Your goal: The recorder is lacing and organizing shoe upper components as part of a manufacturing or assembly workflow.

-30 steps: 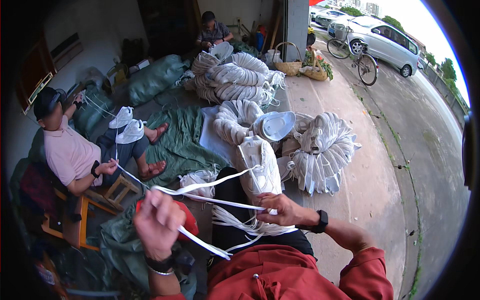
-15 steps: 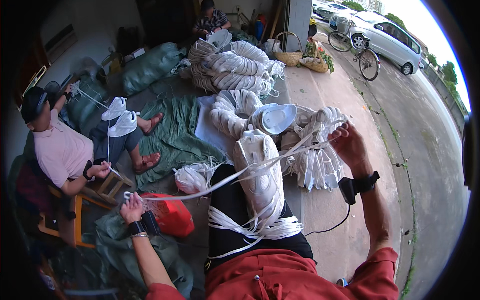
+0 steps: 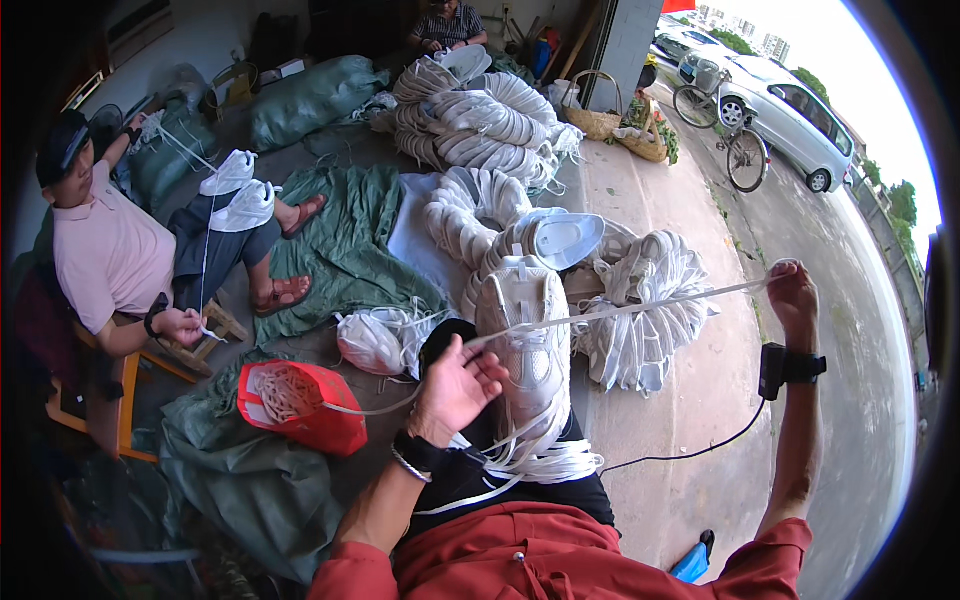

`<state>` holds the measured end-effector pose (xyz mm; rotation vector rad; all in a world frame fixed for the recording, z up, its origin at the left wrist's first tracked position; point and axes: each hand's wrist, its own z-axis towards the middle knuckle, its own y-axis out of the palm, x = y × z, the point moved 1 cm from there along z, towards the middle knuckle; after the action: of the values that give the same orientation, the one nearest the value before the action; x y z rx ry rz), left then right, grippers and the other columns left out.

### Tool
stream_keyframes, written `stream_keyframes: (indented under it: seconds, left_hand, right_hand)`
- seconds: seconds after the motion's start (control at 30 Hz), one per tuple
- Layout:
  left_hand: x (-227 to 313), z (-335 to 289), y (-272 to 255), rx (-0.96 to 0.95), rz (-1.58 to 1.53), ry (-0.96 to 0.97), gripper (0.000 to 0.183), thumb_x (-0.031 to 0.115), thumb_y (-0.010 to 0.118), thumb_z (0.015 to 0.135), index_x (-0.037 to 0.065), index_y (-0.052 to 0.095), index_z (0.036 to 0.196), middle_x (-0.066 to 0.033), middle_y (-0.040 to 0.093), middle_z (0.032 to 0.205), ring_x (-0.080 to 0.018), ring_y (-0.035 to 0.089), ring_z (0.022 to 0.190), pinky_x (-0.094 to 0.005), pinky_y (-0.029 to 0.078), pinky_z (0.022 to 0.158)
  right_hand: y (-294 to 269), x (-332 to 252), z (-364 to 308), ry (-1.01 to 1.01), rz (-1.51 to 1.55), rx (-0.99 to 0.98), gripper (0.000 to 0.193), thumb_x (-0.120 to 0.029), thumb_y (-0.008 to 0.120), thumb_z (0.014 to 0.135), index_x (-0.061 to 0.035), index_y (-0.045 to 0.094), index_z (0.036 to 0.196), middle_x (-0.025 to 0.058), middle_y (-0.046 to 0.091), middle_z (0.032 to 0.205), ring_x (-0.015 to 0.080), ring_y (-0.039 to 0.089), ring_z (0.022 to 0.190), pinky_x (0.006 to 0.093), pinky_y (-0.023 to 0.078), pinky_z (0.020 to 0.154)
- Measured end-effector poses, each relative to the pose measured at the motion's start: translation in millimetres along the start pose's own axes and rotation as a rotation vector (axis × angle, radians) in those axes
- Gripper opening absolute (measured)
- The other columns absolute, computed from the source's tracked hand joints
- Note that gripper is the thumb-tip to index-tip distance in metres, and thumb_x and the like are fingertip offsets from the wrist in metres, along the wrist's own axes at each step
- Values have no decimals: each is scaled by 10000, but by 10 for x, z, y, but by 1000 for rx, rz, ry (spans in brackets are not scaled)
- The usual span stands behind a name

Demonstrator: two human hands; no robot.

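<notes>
A long white shoelace is stretched across a white shoe upper that rests upright over my leg. My right hand, raised far to the right, is closed in a pinch on the lace's end. My left hand is beside the shoe upper, palm up and fingers loosely curled. The lace passes between its thumb and fingers and trails back to a red bag full of laces. A bundle of loose white laces lies across my lap.
Ahead are stacked white shoe uppers and a fanned bundle of them. A seated person in pink laces shoes at left; another person sits behind. Green sacks, baskets, a bicycle and cars stand farther off.
My right hand has moved outward to the right, drawing the lace straight. My left hand has moved from over the red bag to beside the shoe upper, uncovering the laces inside the bag.
</notes>
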<state>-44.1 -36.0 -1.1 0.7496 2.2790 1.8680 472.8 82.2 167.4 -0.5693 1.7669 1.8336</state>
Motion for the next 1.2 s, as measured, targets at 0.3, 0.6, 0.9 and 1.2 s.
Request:
stream_keyframes:
  seconds: [0.3,0.6,0.9,1.2]
  left_hand:
    - [1641,-1195,-876,235,-218,698,187,166,411,856,79,440,693,-58,425,676,-218,429,743,-361,373,704]
    - [2387,-2910,-2675,876,-459,994,179,122,404,738,142,327,578,-4,287,495,-131,300,418,-274,189,407]
    - [2076,-3345,-3036,1377,-312,1206,196,171,367,855,111,478,705,-10,473,593,-147,483,498,-233,366,427]
    - [904,-510,-485,569,935,730,101,132,533,831,45,582,842,-19,543,620,-83,505,462,-207,391,384]
  right_hand:
    - [-1414,-1129,-437,-256,-21,337,194,-94,466,874,-16,501,700,71,513,649,178,499,597,268,465,588]
    - [-2891,-1508,-945,-378,0,591,148,-48,480,844,-40,458,698,33,420,593,130,389,501,223,344,462]
    - [-3206,-1201,-1636,-366,-127,922,312,-150,472,870,-152,345,585,-52,287,458,76,238,354,212,187,324]
    - [-846,1454,-737,185,-1021,219,173,-226,560,851,-56,588,870,19,562,674,101,536,560,221,425,502]
